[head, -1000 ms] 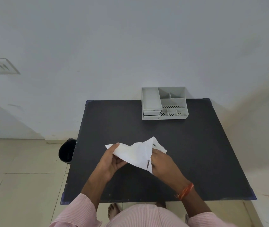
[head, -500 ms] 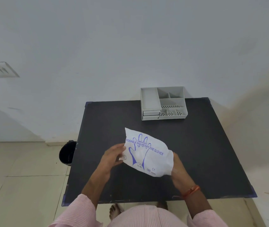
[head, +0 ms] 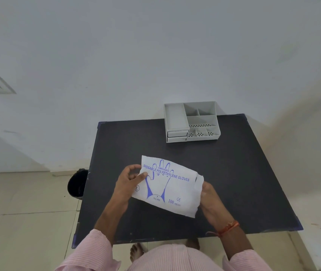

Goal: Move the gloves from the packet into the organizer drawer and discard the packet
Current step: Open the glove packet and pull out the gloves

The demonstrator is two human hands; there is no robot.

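Observation:
A white glove packet (head: 167,186) with blue print of a hand and the words "polyethylene gloves" is held flat above the black table (head: 243,173), printed face up. My left hand (head: 128,182) pinches its left edge. My right hand (head: 211,200) grips its right end, where thin white material sticks out. The grey organizer (head: 191,122) stands at the table's far edge, its two small drawers at the front left both shut. The gloves themselves are hidden inside the packet.
A black bin (head: 77,183) stands on the tiled floor just left of the table. A white wall rises right behind the organizer. My bare feet show under the table's near edge.
The packet was crumpled and blank side up a second ago. It has been turned over and spread flat, and my right hand has shifted to its right end.

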